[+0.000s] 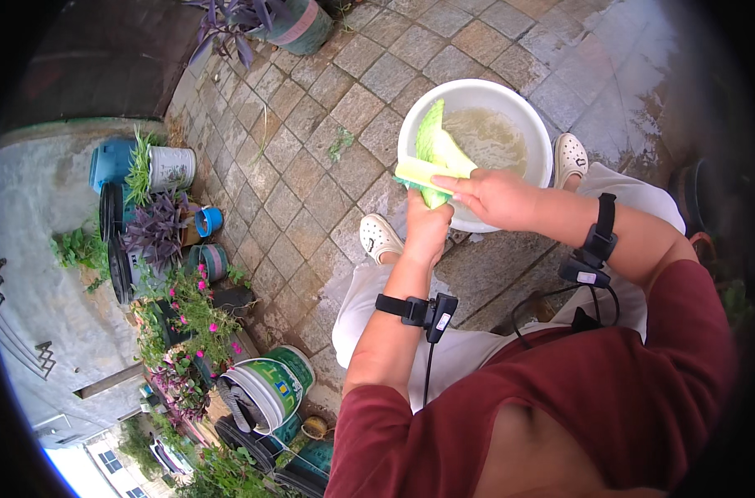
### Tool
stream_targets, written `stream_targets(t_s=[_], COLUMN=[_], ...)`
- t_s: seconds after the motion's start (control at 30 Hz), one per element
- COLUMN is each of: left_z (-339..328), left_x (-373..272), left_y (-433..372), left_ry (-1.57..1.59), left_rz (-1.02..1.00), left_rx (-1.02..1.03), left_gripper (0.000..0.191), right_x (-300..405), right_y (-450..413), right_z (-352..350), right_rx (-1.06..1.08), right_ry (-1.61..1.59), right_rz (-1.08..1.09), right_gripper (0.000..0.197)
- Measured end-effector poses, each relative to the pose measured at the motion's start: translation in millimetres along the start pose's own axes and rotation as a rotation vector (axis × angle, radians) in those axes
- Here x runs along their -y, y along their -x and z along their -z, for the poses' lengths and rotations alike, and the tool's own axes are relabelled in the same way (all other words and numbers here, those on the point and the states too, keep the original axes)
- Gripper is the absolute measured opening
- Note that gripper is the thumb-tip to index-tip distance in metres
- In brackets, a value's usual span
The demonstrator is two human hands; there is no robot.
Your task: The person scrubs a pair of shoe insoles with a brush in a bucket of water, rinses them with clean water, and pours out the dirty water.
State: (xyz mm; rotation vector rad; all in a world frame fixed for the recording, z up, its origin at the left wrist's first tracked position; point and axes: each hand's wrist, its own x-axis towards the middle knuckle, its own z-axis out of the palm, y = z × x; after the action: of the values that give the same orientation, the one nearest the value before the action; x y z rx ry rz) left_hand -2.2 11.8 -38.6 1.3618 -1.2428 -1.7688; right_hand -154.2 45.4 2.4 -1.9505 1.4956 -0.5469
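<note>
My right hand (499, 198) grips a pale yellow scrubbing brush (422, 172), whose teal bristles show at its left end and along its underside. The brush lies across a bright yellow-green item (432, 134) with a textured surface; whether it is a shoe or folded cloth, I cannot tell. My left hand (428, 225) is closed around the near end of that item. Both hands are over the near rim of a round white plastic basin (542, 146). Cloudy water (489, 134) stands in the basin, and the item's far end reaches over its left side.
The basin stands on stone paving (352, 106) between my feet in cream clogs (377, 236). Along the left wall are potted plants (159, 221), a small blue pot (209, 221) and a green-and-white bucket (277, 386). Wrist straps with cables (430, 314) circle my forearms.
</note>
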Motion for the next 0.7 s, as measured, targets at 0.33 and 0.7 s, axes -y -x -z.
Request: stream_targets(t_s=[0.33, 0.7], left_z=[8.7, 27.2], left_x=[-21.0, -13.8], left_y=[6.0, -2.5], left_ry=[0.136, 0.108], left_rz=[0.100, 0.139], left_rx=[-0.168, -0.339], left_gripper=[0.058, 0.058], right_x=[-182.6, -151.2], right_y=[-28.0, -31.8], right_z=[-40.6, -101.9], right_rx=[0.125, 0.106], right_ry=[-0.048, -1.236], right_rz=[-0.635, -1.023], right_gripper=[0.035, 0.036])
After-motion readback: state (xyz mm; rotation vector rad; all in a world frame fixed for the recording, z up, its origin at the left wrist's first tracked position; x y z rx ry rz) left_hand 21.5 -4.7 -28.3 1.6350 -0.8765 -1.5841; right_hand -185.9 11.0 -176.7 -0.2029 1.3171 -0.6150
